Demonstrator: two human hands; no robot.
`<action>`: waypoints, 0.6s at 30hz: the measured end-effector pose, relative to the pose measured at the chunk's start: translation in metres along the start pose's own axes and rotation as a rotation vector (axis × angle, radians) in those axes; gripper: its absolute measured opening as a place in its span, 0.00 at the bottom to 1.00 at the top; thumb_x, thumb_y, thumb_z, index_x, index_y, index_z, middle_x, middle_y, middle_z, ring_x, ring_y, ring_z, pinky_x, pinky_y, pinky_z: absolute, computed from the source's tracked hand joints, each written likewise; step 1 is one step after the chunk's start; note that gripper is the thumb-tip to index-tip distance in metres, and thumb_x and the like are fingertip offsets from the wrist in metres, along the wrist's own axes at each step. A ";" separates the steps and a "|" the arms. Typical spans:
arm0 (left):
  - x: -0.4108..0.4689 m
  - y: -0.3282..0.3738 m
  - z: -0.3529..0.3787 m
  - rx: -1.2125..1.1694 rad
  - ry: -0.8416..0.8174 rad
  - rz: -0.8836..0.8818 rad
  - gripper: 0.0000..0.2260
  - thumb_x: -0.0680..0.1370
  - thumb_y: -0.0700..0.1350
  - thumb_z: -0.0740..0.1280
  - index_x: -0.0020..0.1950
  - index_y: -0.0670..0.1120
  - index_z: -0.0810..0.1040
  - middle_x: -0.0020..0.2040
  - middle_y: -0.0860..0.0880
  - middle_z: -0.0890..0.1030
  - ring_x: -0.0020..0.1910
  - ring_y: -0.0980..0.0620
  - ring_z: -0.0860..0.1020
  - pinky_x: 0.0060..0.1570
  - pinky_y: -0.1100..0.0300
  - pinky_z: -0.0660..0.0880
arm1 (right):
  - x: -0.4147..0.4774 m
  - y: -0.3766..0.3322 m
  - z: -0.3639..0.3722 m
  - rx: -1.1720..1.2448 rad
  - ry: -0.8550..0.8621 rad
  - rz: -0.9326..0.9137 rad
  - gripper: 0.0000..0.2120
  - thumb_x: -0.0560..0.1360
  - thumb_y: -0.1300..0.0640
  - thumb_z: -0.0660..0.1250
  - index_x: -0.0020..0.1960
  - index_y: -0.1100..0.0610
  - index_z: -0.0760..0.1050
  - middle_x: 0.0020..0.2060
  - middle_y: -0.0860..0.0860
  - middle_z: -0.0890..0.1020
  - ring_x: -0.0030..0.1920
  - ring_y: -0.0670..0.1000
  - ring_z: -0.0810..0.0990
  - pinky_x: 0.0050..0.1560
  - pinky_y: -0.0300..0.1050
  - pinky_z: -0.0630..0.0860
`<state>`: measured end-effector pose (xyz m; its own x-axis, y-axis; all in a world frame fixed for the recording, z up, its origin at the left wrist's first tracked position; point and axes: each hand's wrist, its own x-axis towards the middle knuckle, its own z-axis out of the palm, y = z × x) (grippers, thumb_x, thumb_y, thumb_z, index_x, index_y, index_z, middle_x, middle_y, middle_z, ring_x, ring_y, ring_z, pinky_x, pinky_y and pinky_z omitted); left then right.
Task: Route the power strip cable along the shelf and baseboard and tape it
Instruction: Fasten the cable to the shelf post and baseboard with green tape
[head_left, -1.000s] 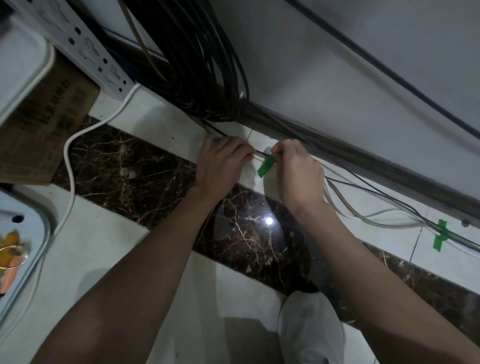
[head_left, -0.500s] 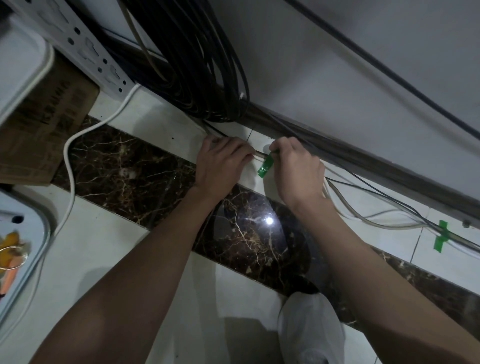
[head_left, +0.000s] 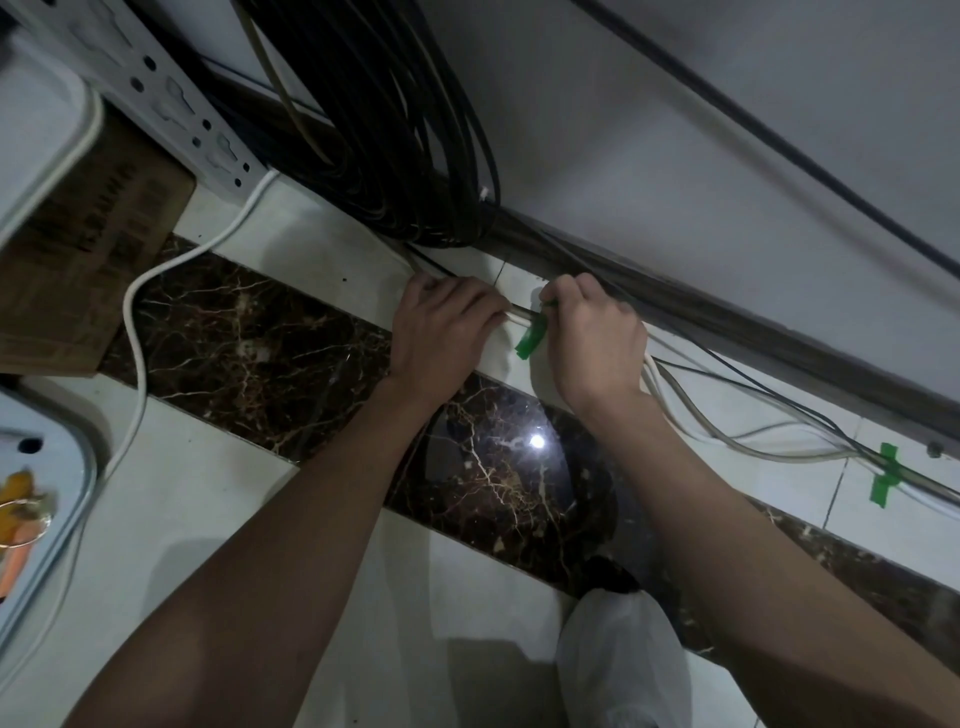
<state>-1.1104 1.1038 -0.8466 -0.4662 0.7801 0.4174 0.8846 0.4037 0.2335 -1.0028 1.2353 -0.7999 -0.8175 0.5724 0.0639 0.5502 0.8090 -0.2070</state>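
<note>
My left hand (head_left: 441, 332) presses a grey-white cable (head_left: 519, 313) down on the white floor tile just in front of the dark baseboard (head_left: 727, 322). My right hand (head_left: 592, 338) pinches the upper end of a short green tape strip (head_left: 531, 340) that hangs over that cable between the two hands. Past my right hand the cable (head_left: 727, 441) runs on to the right with thinner wires, under a second green tape piece (head_left: 885, 475) stuck on the floor. A white power strip (head_left: 171, 98) lies at the upper left, its white cord (head_left: 140, 332) looping down the floor.
A thick coil of black cables (head_left: 395, 130) hangs against the wall above my hands. A cardboard box (head_left: 88, 249) stands at the left, a pale tray (head_left: 78, 467) with orange items below it. A white-covered foot (head_left: 623, 665) is at the bottom. Dark marble band (head_left: 260, 353) crosses the floor.
My right hand has shifted slightly up and left, bringing the green tape strip closer onto the cable. My left hand stays pressed on the cable.
</note>
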 end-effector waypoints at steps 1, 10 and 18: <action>0.000 0.000 0.000 0.002 0.003 0.000 0.04 0.79 0.46 0.70 0.50 0.49 0.85 0.49 0.52 0.85 0.46 0.49 0.82 0.56 0.53 0.65 | 0.000 0.000 0.001 -0.004 0.008 -0.001 0.07 0.75 0.63 0.70 0.52 0.56 0.80 0.46 0.54 0.83 0.38 0.61 0.82 0.40 0.49 0.73; -0.002 -0.001 0.002 -0.002 0.007 -0.013 0.04 0.79 0.47 0.70 0.50 0.49 0.85 0.49 0.52 0.85 0.47 0.49 0.82 0.56 0.52 0.66 | -0.004 -0.001 0.008 0.043 0.140 0.006 0.07 0.72 0.64 0.73 0.51 0.60 0.80 0.42 0.57 0.83 0.35 0.61 0.81 0.37 0.50 0.76; -0.001 -0.001 0.002 -0.023 0.013 -0.020 0.04 0.79 0.47 0.71 0.49 0.49 0.85 0.49 0.53 0.85 0.46 0.50 0.82 0.56 0.52 0.66 | -0.015 0.001 0.017 0.125 0.264 0.066 0.04 0.72 0.63 0.75 0.45 0.61 0.81 0.45 0.57 0.81 0.32 0.57 0.79 0.33 0.41 0.64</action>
<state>-1.1107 1.1037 -0.8488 -0.4843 0.7655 0.4237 0.8745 0.4083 0.2619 -0.9927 1.2251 -0.8178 -0.6987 0.6517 0.2950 0.5624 0.7553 -0.3365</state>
